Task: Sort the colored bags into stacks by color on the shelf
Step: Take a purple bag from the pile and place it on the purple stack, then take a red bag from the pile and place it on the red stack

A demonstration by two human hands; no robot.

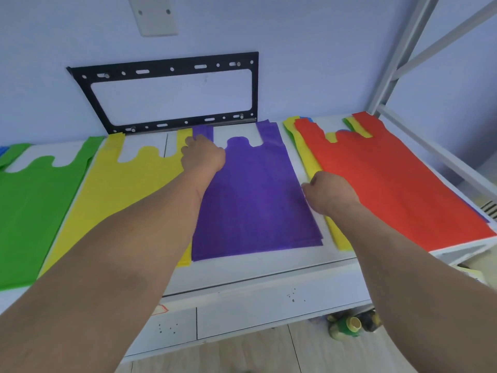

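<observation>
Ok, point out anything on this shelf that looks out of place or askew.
The pile under the red bag is mixed: yellow, green and blue edges poke out at its left side and handles, so it is unsorted. The purple bag overlaps the yellow bag. The left hand rests on the purple handle.

Four bag piles on one white shelf: one green pile at nine o'clock, one yellow pile beside it, one purple pile at centre, one mixed pile topped by red at three o'clock. Two hands: left hand, right hand. One black wall bracket at twelve o'clock.
</observation>
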